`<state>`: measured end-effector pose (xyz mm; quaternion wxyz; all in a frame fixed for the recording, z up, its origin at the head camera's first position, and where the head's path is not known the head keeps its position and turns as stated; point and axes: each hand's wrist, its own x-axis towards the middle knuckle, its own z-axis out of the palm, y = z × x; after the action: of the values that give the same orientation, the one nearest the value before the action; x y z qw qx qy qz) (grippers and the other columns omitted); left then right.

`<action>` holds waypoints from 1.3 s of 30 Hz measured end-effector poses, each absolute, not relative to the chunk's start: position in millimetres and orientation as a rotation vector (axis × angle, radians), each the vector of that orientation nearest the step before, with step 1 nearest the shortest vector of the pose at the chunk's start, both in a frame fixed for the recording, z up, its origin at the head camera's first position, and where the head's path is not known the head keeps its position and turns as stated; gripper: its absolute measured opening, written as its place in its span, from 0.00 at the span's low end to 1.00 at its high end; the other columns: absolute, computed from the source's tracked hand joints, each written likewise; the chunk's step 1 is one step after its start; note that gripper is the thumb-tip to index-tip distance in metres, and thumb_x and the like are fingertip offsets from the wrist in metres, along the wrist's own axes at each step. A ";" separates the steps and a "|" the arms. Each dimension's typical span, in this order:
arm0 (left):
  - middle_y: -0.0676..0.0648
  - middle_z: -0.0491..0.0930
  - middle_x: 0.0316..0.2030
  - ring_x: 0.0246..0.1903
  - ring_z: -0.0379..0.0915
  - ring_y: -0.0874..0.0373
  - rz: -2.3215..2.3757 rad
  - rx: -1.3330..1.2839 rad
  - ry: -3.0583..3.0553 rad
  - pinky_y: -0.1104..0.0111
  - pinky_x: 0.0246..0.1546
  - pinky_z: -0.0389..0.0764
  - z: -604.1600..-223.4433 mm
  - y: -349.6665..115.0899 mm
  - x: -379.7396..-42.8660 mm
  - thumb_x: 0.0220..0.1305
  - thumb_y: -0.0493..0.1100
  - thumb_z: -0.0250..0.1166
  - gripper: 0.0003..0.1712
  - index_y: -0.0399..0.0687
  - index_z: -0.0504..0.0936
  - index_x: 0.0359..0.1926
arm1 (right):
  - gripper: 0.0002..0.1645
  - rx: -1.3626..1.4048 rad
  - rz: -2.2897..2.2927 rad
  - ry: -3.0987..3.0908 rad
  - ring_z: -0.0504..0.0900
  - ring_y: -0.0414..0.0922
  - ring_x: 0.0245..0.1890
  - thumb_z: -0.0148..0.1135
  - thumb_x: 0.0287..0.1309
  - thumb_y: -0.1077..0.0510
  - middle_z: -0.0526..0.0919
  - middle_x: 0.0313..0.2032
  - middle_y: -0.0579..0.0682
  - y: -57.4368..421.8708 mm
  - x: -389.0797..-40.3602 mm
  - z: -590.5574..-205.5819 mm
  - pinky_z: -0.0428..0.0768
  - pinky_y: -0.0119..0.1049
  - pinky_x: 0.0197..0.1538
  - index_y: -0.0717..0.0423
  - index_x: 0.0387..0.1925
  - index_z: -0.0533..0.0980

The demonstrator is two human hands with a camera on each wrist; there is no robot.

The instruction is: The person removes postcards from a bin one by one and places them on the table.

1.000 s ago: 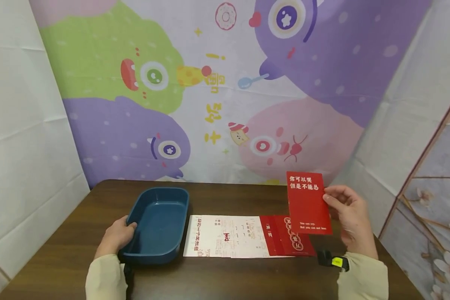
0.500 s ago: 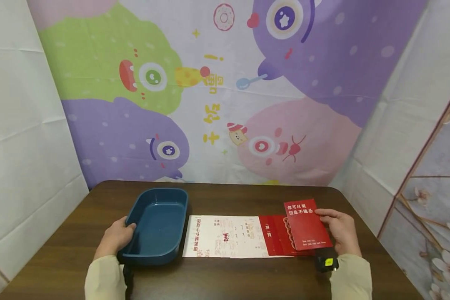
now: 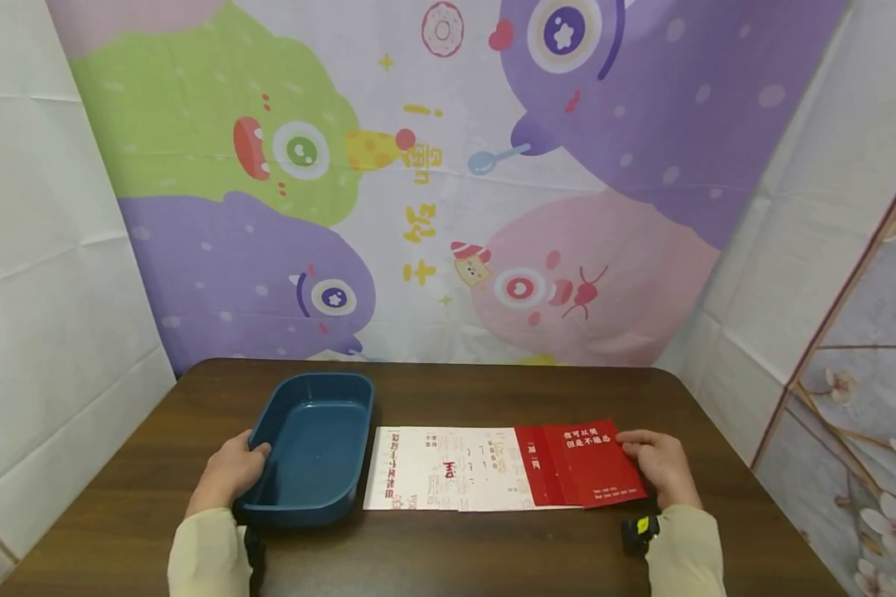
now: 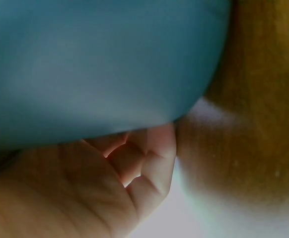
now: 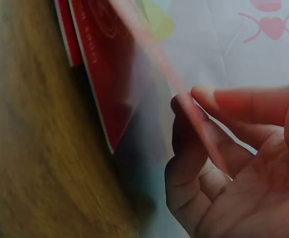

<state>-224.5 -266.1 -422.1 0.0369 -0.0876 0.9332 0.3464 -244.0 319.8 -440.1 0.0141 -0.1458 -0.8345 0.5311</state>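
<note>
My left hand [image 3: 233, 469] grips the near left side of a deep blue plastic tray [image 3: 315, 452], thumb over the rim. In the left wrist view its fingers [image 4: 157, 153] curl against the tray's outer wall. My right hand [image 3: 663, 466] pinches a red card [image 3: 601, 471] with white lettering by its right edge, between thumb and fingers. That card, slightly turned, overlaps the right end of a row of cards. In the right wrist view the pinched card [image 5: 204, 131] is edge-on, tilted above a red card [image 5: 107, 74] lying on the table.
Overlapping white printed cards [image 3: 411, 477] run rightward from beside the tray, followed by red cards [image 3: 539, 481]. All lie on a dark brown wooden table [image 3: 448, 551]. A cartoon-printed cloth [image 3: 418, 332] hangs behind the table's far edge.
My right hand has lowered the red card and brought it leftward onto the right end of the row, covering the gold-patterned red card there. My left hand and the tray have stayed put.
</note>
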 end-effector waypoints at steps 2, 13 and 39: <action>0.19 0.66 0.59 0.51 0.68 0.27 1.067 -0.274 2.863 0.33 0.53 0.69 -422.0 -265.8 -224.1 0.74 0.45 0.44 0.29 0.25 0.61 0.64 | 0.26 -0.477 1.651 -2.618 0.67 0.62 0.56 0.49 0.70 0.54 0.68 0.63 0.72 320.7 -245.7 -442.1 0.71 0.56 0.54 0.68 0.61 0.71; 0.19 0.67 0.59 0.51 0.68 0.26 1.068 -0.267 2.877 0.32 0.53 0.69 -422.3 -266.0 -223.8 0.73 0.44 0.45 0.29 0.24 0.61 0.64 | 0.31 -0.492 1.617 -2.667 0.71 0.60 0.52 0.49 0.70 0.50 0.70 0.60 0.72 318.8 -247.5 -439.8 0.75 0.49 0.48 0.72 0.61 0.69; 0.19 0.69 0.57 0.49 0.70 0.28 1.076 -0.249 2.902 0.35 0.50 0.72 -419.7 -268.1 -221.2 0.72 0.43 0.47 0.26 0.26 0.65 0.62 | 0.31 -0.386 1.554 -2.799 0.71 0.62 0.50 0.46 0.71 0.51 0.70 0.57 0.73 316.4 -239.7 -424.9 0.77 0.51 0.47 0.73 0.63 0.65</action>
<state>-221.2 -268.1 -419.7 0.0184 -0.0800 0.9344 0.3465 -239.7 316.4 -424.9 -0.0414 -0.1196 -0.8673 0.4814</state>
